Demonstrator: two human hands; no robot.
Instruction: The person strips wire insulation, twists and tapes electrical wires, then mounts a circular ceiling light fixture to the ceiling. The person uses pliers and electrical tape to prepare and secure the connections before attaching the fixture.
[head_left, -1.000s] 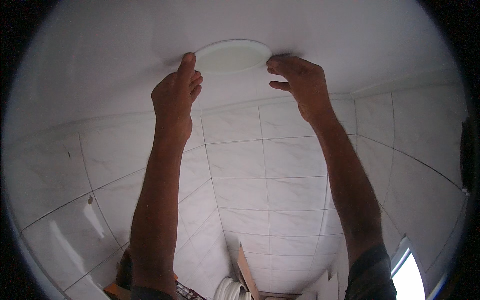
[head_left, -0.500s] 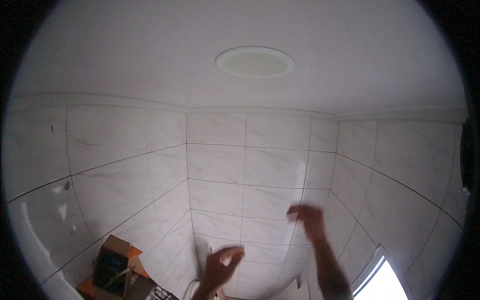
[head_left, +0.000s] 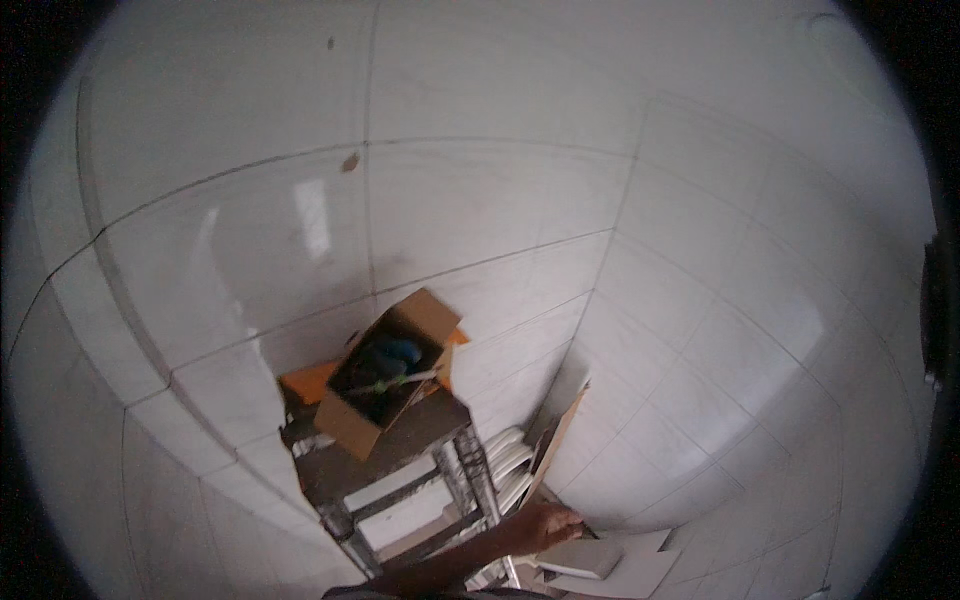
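My left hand (head_left: 548,525) reaches in from the lower edge, its forearm slanting up to the right. Its fingers are curled together; whether the thin dark strip by the fingertips is held or lies behind cannot be made out. My right hand is out of view. To the left of the hand stands a worn, paint-spattered step stand (head_left: 405,450). On its top sits an open cardboard box (head_left: 350,435) with its flaps spread. Inside the box are a blue item (head_left: 400,350) and a thin pale stick-like piece (head_left: 405,380). An orange thing (head_left: 312,383) lies under the box.
White curved pieces (head_left: 510,465) and an upright brown-edged board (head_left: 558,440) stand in the corner behind the stand. Flat pale boards (head_left: 590,560) lie low beyond my hand. Marbled tile walls (head_left: 480,200) enclose the room.
The view has swung left and down, from the ceiling light to the box on the stand. My right hand has left the picture; my left hand is now low, near the boards.
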